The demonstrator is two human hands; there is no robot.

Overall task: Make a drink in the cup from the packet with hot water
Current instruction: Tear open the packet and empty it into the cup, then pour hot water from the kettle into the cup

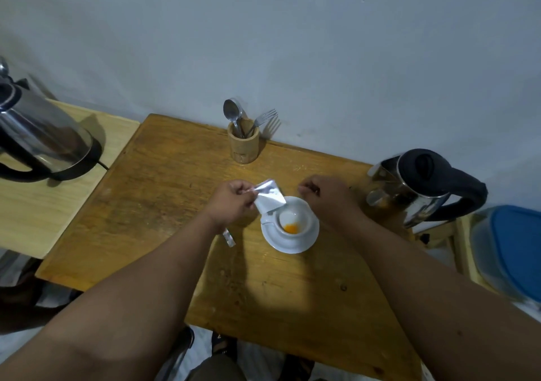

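Observation:
A white cup (295, 218) stands on a white saucer (288, 243) in the middle of the wooden table (175, 205). Orange powder (291, 228) lies at the cup's bottom. My left hand (234, 202) pinches a silvery packet (269, 196), tilted with its torn end over the cup's left rim. My right hand (325, 194) hovers just right of the cup with fingers curled in; nothing shows in it. A torn strip of the packet (229, 237) lies on the table under my left wrist.
A steel kettle with black handle (421, 188) stands at the table's right edge. A second kettle (41, 140) sits on a lighter side table at left. A wooden holder with spoons and a fork (243, 140) stands by the wall. A blue-lidded container (509, 251) is at far right.

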